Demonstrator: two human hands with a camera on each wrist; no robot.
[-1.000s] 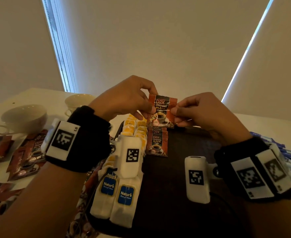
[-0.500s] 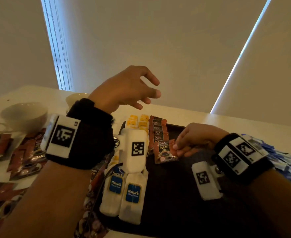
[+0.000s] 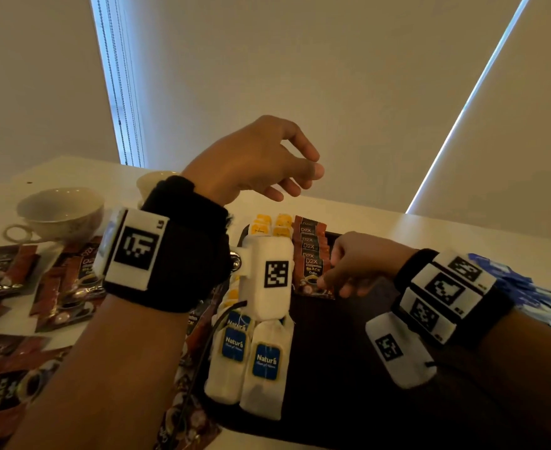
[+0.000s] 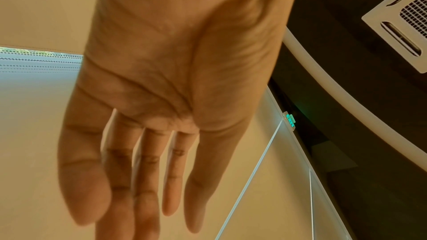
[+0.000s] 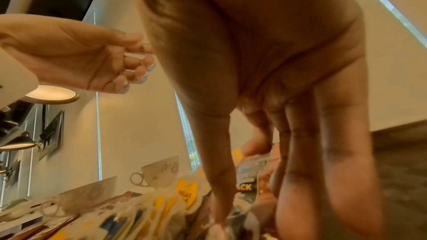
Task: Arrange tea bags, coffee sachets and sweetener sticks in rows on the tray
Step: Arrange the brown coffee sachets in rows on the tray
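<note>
A dark tray [image 3: 339, 358] carries two columns of tea bags: white ones with blue labels [image 3: 246, 355] near me and yellow-labelled ones [image 3: 269, 222] farther back. To their right runs a column of red-and-black coffee sachets [image 3: 310, 237]. My right hand [image 3: 329, 282] is low over the tray, thumb and fingers pinching the nearest coffee sachet [image 3: 311, 274] at the near end of that column. In the right wrist view the sachet [image 5: 245, 187] shows between thumb and fingers of the right hand [image 5: 249, 207]. My left hand [image 3: 300, 180] hovers above the tray's far edge, fingers relaxed and holding nothing; the left hand [image 4: 138, 189] shows a bare palm.
Loose coffee sachets [image 3: 72, 280] lie scattered on the white table left of the tray. Two teacups [image 3: 59, 212] [image 3: 157, 183] stand behind them. Blue sweetener sticks [image 3: 527, 287] are heaped right of the tray. The tray's right half is bare.
Both hands held the sachet up a second ago. The left hand let go and stayed raised; the right hand brought the sachet down onto the near end of the coffee column.
</note>
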